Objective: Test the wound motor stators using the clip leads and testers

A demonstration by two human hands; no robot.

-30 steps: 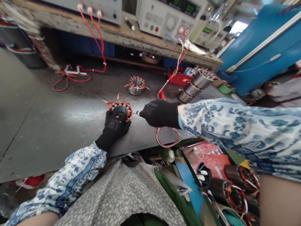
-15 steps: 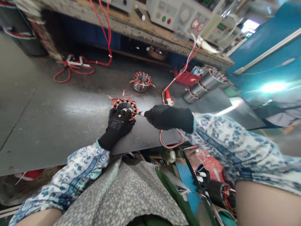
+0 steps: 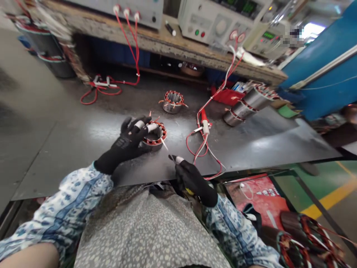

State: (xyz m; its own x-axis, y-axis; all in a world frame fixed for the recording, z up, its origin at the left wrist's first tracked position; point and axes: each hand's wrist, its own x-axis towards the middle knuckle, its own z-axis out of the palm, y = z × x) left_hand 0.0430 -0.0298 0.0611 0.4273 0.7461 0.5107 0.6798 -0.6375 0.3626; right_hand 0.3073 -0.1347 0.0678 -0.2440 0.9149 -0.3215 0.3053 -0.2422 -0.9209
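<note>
A round motor stator (image 3: 154, 136) with copper windings and red leads lies on the dark steel bench (image 3: 69, 141). My left hand (image 3: 126, 143), in a black glove, rests over its left rim with the taped fingertips curled on top. My right hand (image 3: 192, 178), also gloved, is pulled back to the bench's near edge, fingers pinched on a small tool (image 3: 173, 159) whose dark tip points at the stator. A thin white lead sticks out from the stator toward that tip.
A second stator (image 3: 173, 101) sits farther back. Red and white test probes (image 3: 205, 124) with looped cables lie to the right. Stacked stators (image 3: 245, 104) lie at back right. Test instruments (image 3: 212, 22) line a wooden shelf. More wound stators (image 3: 304, 234) fill a bin at lower right.
My right hand has drawn back from the stator's right side to the bench's near edge. My left hand shifted slightly on the stator and the camera tilted.
</note>
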